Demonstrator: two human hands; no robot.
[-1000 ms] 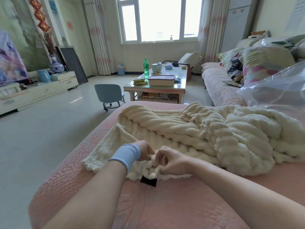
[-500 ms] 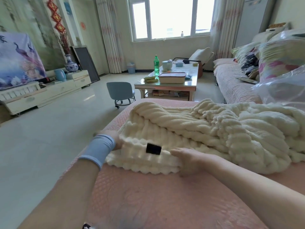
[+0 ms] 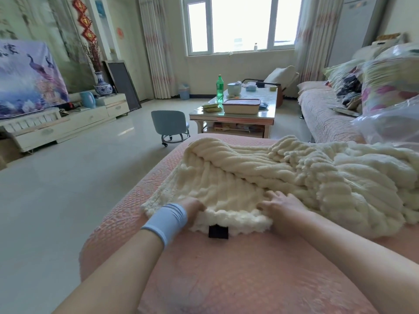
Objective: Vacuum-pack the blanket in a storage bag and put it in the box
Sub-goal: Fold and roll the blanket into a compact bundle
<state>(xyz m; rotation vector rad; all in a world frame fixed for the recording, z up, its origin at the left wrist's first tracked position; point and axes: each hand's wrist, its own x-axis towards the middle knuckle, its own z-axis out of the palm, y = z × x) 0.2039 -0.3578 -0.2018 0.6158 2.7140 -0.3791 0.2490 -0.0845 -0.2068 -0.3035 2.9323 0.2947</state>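
A cream ribbed fleece blanket (image 3: pixel 306 177) lies bunched on the pink quilted cushion (image 3: pixel 226 273) in front of me. Its near edge is folded over, and a black label (image 3: pixel 218 231) hangs from that fold. My left hand (image 3: pixel 192 207), with a pale blue wristband, grips the left end of the fold, its fingertips buried in the fleece. My right hand (image 3: pixel 281 208) presses flat on the blanket at the right end of the fold, fingers spread. A clear plastic storage bag (image 3: pixel 390 125) lies crumpled at the far right, beyond the blanket.
A coffee table (image 3: pixel 233 118) with a green bottle (image 3: pixel 219 89) and a lidded container stands beyond the cushion. A small blue rolling stool (image 3: pixel 170 125) sits on the tiled floor to the left. A sofa (image 3: pixel 322 116) piled with pillows runs along the right.
The blanket's near edge was flipped away from me and has come back toward me, so the label hangs at the front again. My right hand went from gripping to pressing flat.
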